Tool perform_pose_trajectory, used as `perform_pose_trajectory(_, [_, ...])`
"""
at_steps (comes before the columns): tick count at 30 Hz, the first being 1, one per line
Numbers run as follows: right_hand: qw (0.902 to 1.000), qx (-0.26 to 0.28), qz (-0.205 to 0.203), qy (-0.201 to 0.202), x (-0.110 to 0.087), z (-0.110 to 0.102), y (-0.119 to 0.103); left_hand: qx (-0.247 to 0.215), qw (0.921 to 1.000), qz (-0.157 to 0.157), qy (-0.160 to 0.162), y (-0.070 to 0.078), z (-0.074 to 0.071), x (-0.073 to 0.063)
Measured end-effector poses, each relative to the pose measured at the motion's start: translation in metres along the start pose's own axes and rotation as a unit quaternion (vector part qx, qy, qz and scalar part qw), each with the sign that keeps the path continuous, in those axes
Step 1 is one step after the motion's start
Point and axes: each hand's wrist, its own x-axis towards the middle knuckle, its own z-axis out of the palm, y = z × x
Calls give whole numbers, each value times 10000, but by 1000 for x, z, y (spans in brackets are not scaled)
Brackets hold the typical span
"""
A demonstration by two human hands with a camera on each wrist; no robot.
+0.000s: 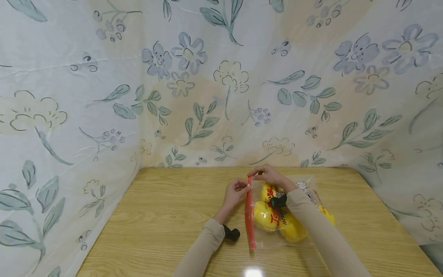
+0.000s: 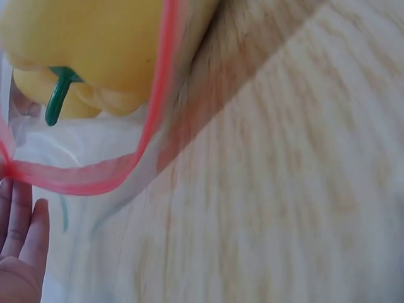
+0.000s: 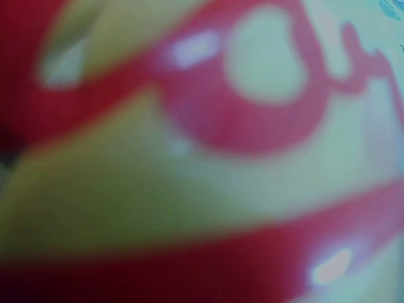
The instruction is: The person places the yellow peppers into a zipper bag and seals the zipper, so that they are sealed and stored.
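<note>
A clear zip bag point(image 1: 275, 219) with red printed lettering lies on its side, its red zip strip point(image 1: 249, 227) facing left. Several yellow bell peppers point(image 1: 264, 215) are inside; the left wrist view shows one pepper point(image 2: 95, 38) with a green stem point(image 2: 60, 95). My left hand point(image 1: 236, 191) pinches the zip strip near its far end. Just beyond it, my right hand point(image 1: 270, 175) pinches the strip's far corner, its forearm crossing over the bag. Below the hands the bag's mouth gapes in the left wrist view. Blurred red lettering point(image 3: 252, 132) fills the right wrist view.
The bag rests on a wood-grain table point(image 1: 166, 207). A floral cloth point(image 1: 214, 127) hangs behind the table and along its sides. Black wrist cameras point(image 1: 232, 234) sit at both cuffs, the right one above the bag.
</note>
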Motion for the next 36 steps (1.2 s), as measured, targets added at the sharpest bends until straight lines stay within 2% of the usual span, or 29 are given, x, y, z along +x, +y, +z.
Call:
perform_pose_trajectory(5, [9998,-137,70,-87,3,1,12,43,9999,-34,-137,1,-3,-1])
perform_pose_trajectory(9, [9989,61,-42,-470,2,1,15,47,9999,-12,-112,1,-4,-4])
perform_pose_trajectory(14, [9966,280,137,-757,-1,2,16,91,9999,103,-7,1,-4,-6])
perform_pose_trajectory(18, [9973,181,136,-697,-1,4,16,99,9998,164,52,1,-3,-6])
perform_pose_trajectory(24, [9993,109,-14,-364,1,7,19,63,9999,114,36,4,-3,-7])
perform_pose_trajectory(31, [9986,313,402,-134,2,9,20,-67,10000,34,-35,8,-2,-6])
perform_pose_trajectory(36, [9982,362,476,-40,1,10,17,-151,9999,-29,-17,9,-1,-6])
